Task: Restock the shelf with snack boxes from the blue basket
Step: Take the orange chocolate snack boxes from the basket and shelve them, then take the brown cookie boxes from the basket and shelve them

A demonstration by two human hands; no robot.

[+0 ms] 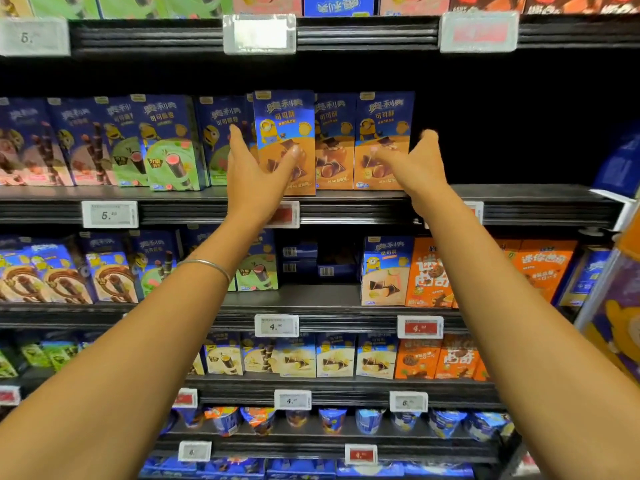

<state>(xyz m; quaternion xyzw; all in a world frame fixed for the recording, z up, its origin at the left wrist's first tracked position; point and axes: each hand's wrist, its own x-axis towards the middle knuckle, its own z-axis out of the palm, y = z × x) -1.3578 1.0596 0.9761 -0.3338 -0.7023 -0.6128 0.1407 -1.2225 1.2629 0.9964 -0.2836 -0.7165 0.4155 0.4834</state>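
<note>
The left hand [256, 168] pinches a snack box [284, 133], with the thumb on the front and the fingers round its left side. The box stands upright at the front of the shelf [519, 202], a bit ahead of its row. At 3 o'clock from it, the right hand [414, 161] is spread, and its fingers touch the front of the end box [382, 123]. Further toward 3 o'clock is a dark gap [512, 133] with no boxes, so I think more must go in. The blue basket is not in view, so I cannot tell how many are left.
</note>
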